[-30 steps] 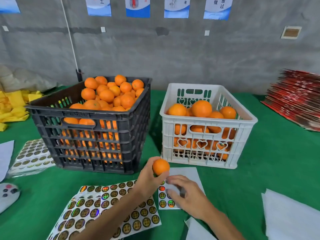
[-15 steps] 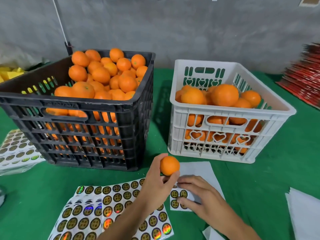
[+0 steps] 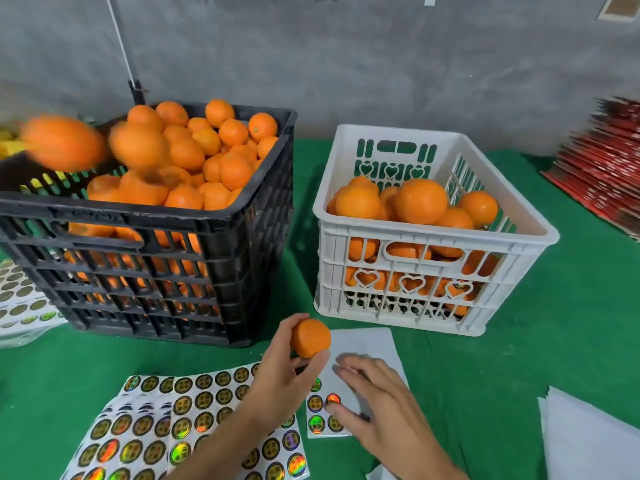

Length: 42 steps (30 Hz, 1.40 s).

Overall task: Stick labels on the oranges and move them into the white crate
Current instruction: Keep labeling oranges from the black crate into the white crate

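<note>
My left hand (image 3: 277, 382) grips a small orange (image 3: 310, 338) just above the green table, in front of the gap between the two crates. My right hand (image 3: 381, 410) hovers, blurred, over a mostly peeled label sheet (image 3: 363, 344), fingers spread, thumb tip at a round sticker on it. The white crate (image 3: 433, 233) stands behind, about half full of oranges. The black crate (image 3: 138, 216) at left is heaped with oranges; two blurred oranges (image 3: 62, 142) show above its left side.
Full sheets of round holographic labels (image 3: 156, 427) lie under my left forearm, with more sheets (image 3: 20, 306) left of the black crate. White paper (image 3: 588, 441) lies at the right edge, and a red stack (image 3: 602, 168) sits at the far right. A grey wall stands behind.
The view has tilted down and come closer. My right hand's fingers have lifted and spread over the small sheet. Two blurred oranges have appeared over the black crate's left side.
</note>
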Available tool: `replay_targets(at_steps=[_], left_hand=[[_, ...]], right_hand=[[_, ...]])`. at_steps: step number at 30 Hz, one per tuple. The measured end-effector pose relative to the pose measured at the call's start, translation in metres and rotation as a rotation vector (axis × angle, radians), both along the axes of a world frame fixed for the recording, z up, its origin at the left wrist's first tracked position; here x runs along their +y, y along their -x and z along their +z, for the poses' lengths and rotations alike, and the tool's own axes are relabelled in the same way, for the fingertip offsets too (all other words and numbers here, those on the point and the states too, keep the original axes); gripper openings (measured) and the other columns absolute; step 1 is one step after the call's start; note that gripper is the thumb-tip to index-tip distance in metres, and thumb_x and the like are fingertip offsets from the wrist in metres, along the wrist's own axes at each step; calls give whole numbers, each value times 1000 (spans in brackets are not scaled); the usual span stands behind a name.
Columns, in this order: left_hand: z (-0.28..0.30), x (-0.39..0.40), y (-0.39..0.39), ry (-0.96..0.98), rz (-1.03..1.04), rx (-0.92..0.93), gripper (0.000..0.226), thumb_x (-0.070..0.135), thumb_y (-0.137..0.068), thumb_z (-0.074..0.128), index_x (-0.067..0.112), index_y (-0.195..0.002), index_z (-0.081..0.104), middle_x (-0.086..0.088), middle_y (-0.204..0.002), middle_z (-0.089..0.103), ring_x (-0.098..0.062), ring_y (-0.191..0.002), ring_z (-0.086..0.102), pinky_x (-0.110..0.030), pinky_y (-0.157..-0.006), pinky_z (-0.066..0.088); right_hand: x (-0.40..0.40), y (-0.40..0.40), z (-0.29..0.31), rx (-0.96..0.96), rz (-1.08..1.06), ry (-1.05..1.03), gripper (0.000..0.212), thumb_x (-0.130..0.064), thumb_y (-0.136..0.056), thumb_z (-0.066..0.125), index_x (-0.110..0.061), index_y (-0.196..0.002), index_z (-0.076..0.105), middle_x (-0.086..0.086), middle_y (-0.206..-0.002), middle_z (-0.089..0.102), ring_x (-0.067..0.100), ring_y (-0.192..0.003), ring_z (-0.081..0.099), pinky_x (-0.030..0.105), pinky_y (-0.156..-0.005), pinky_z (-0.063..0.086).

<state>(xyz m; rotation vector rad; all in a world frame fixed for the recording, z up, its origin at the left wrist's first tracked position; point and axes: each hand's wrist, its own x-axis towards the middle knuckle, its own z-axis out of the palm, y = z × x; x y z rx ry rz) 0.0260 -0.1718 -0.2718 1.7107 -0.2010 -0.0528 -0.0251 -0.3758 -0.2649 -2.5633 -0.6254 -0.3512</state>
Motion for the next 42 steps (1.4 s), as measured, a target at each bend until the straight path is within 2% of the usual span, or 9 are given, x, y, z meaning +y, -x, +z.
replay_targets(at_steps=[9, 15, 19, 22, 28, 31, 34, 37, 42], left_hand=[[1, 0, 5, -99, 7, -49, 62, 53, -90, 73, 51, -142, 38, 10, -127, 57, -8, -108, 70, -28, -89, 60], [-3, -1, -1, -100, 3, -48, 60, 40, -93, 75, 49, -140, 40, 7, -129, 54, -4, -102, 72, -22, -82, 58], [-8, -1, -4, -139, -5, -76, 62, 37, -90, 79, 51, -137, 42, 10, -127, 57, -5, -102, 71, -20, -83, 58], [-11, 1, -6, -143, -30, -106, 64, 29, -89, 81, 52, -136, 45, 14, -131, 54, -4, -106, 69, -20, -86, 59], [-3, -5, 0, -168, -50, -248, 68, 53, -82, 77, 50, -141, 44, 27, -136, 51, -7, -117, 65, -22, -91, 58], [3, -4, 4, -161, -60, -279, 66, 43, -86, 79, 50, -142, 45, 27, -138, 49, -5, -122, 61, -21, -95, 56], [10, -4, 7, -168, -43, -286, 66, 31, -89, 81, 52, -140, 46, 24, -138, 50, -3, -122, 61, -22, -98, 56], [17, -1, 8, -156, -14, -327, 68, 23, -88, 83, 52, -138, 47, 14, -140, 53, -4, -120, 63, -22, -96, 57], [62, -8, 5, -145, 40, -395, 70, 33, -83, 86, 54, -136, 46, 25, -131, 60, -5, -114, 64, -21, -94, 55]], right_hand=[[0, -1, 2, -45, 73, -41, 33, -55, -99, 57, -30, -113, 74, -23, -119, 59, -4, -110, 51, 20, -100, 39], [1, 0, 5, -5, 123, -118, 13, -42, -99, 65, -30, -100, 71, -25, -110, 60, -3, -105, 54, 19, -98, 40], [6, 3, 15, 243, 74, -512, 7, -31, -97, 69, -27, -96, 75, -17, -110, 68, 12, -112, 63, 28, -100, 47], [11, 0, 32, 281, -31, -844, 9, -27, -94, 70, -29, -95, 79, -8, -113, 72, 12, -113, 65, 24, -101, 48], [29, -3, 41, 282, -127, -1031, 18, -19, -97, 63, -11, -103, 78, -8, -119, 69, 5, -116, 62, 25, -104, 49], [32, -1, 37, 181, -169, -873, 14, -17, -99, 65, -22, -108, 75, -20, -120, 64, -1, -120, 57, 20, -107, 44], [32, 0, 34, 103, -235, -630, 32, -37, -98, 65, -33, -129, 64, -23, -139, 53, -3, -133, 46, 22, -114, 37], [30, 1, 36, 21, -297, -443, 56, -48, -99, 61, -32, -151, 45, -17, -153, 44, 0, -142, 38, 33, -118, 35], [24, -7, 61, -411, -160, -157, 44, -29, -101, 55, -15, -143, 59, -5, -147, 56, 12, -133, 53, 45, -109, 49]])
